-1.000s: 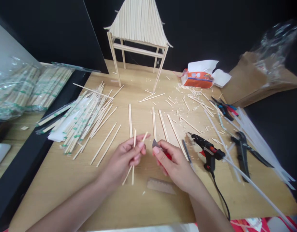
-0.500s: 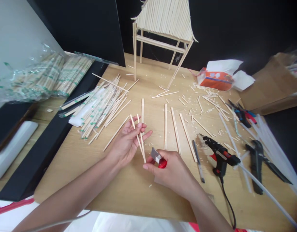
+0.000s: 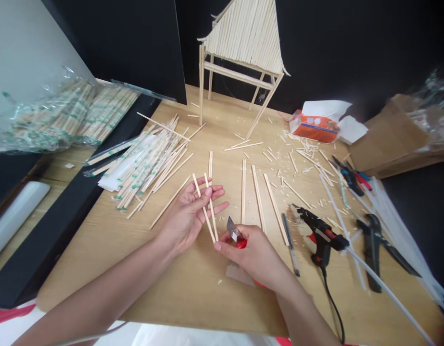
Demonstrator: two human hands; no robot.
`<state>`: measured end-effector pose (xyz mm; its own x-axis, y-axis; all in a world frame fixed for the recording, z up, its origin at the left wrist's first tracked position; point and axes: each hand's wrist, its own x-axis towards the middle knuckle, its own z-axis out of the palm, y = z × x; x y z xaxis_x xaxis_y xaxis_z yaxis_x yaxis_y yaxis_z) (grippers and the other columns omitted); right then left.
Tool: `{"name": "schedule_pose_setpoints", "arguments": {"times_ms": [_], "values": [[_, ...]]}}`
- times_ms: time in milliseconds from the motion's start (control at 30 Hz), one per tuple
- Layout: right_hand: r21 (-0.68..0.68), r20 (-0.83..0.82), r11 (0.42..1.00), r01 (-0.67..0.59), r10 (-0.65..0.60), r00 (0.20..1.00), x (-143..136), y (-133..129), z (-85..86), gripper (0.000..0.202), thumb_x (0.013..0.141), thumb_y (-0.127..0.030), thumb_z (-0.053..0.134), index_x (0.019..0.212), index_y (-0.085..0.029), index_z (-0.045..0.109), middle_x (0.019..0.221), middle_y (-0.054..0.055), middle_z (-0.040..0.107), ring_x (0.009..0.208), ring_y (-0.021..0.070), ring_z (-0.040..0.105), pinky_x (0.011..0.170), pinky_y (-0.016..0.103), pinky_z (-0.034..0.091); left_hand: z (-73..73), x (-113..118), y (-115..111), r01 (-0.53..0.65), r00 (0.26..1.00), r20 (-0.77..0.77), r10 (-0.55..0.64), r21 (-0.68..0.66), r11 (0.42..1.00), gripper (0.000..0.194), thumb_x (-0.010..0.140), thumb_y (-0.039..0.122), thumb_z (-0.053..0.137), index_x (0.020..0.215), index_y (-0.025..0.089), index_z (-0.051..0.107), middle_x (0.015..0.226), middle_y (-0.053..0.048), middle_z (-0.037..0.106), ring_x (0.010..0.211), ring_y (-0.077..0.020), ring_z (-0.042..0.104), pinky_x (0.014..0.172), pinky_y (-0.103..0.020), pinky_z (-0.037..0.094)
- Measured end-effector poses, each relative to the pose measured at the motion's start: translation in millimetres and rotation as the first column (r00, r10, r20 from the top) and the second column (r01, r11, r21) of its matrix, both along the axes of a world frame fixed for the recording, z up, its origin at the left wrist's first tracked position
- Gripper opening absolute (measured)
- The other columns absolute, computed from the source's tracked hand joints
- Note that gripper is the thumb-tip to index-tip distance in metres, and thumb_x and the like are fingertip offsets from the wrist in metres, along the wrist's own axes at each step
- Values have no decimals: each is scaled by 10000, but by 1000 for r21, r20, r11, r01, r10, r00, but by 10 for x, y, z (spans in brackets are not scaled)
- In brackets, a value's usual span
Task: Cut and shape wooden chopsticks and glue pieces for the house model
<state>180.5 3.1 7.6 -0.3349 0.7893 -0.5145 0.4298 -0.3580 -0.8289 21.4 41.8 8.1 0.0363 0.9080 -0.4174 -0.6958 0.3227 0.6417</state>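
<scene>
A pair of wooden chopsticks (image 3: 206, 215), spread at the far ends and meeting at the near end, is pinched between the thumb and fingers of my left hand (image 3: 183, 214). My right hand (image 3: 260, 252) is closed round a red utility knife (image 3: 241, 244), its metal blade pointing up and away. Its thumb and a fingertip touch the near tip of the chopsticks. Behind my left fingers lies another chopstick pair (image 3: 210, 161). Right of it, more chopstick pairs (image 3: 258, 197) lie side by side, with a dark pen (image 3: 291, 245) beside them.
A stick-built house model (image 3: 243, 43) stands at the back. Packaged and loose chopsticks (image 3: 149, 161) are heaped left. On the right lie a glue gun (image 3: 324, 230), pliers (image 3: 351, 178), black-handled cutters (image 3: 373, 250), glue sticks (image 3: 395, 211), an orange tissue pack (image 3: 313, 126) and a cardboard box (image 3: 387, 134).
The view has shifted slightly, so the table things on the right sit further left. The knife blade points more upright. My left hand keeps its hold on the chopsticks.
</scene>
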Motion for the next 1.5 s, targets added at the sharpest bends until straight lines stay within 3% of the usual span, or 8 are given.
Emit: {"name": "schedule_pose_setpoints", "arguments": {"times_ms": [233,400,600,833,1033,1133,1267,1500], "values": [[64,57,997,37,-40,998,-4,17,-17,196,797,-357,610,780,-164,644,645,-15,625,409,59,404,407,188,311,20,33,-52,60,998,4,-60,-50,997,228,836,62,583,1021,180,522,967,-56,674,981,-165,635,853,-423,551],[207,140,976,71,-101,985,6,42,-34,257,790,-420,610,742,-168,630,591,-23,588,471,89,438,438,200,311,-13,85,-99,128,992,2,-128,-59,990,240,830,116,617,1024,192,499,1009,-73,683,1043,-194,626,800,-326,564],[368,290,926,79,-195,937,6,111,94,253,734,-431,665,733,-197,568,599,-43,576,530,110,463,496,209,330,6,148,-164,245,969,-1,-246,-89,965,177,839,158,618,983,178,517,1066,-92,684,1066,-181,612,747,-236,540],[413,382,905,105,-277,882,57,135,119,308,714,-462,668,689,-214,487,564,-59,527,516,115,440,476,208,295,6,175,-208,353,935,16,-353,-102,930,115,843,185,612,933,172,542,1019,-73,696,911,-153,654,720,-256,540],[375,274,920,114,-227,934,189,147,124,315,717,-463,682,732,-214,491,623,-54,549,551,118,465,500,204,323,5,181,-222,436,900,17,-435,-52,899,125,857,208,589,952,169,519,1025,-88,678,951,-191,636,821,-385,521],[387,289,920,57,-180,940,260,146,238,324,789,-509,603,770,-218,463,645,-57,526,575,117,461,524,209,319,-13,178,-224,451,887,-106,-448,-2,893,140,851,243,595,947,176,517,861,-35,672,779,-146,639,706,-290,514],[339,247,938,-64,-23,969,290,132,373,271,959,-408,351,802,-218,465,649,-58,507,565,106,455,540,216,305,-47,183,-240,486,835,-334,-437,79,870,145,863,291,572,934,180,512,733,10,622,564,-70,507,540,-186,377],[329,183,933,-149,91,979,261,128,375,282,971,-324,345,812,-201,542,664,-35,547,578,107,482,561,217,326,-2,187,-287,572,748,-474,-464,107,813,150,882,336,520,915,190,524,733,6,564,669,-119,490,589,-212,346]]}}
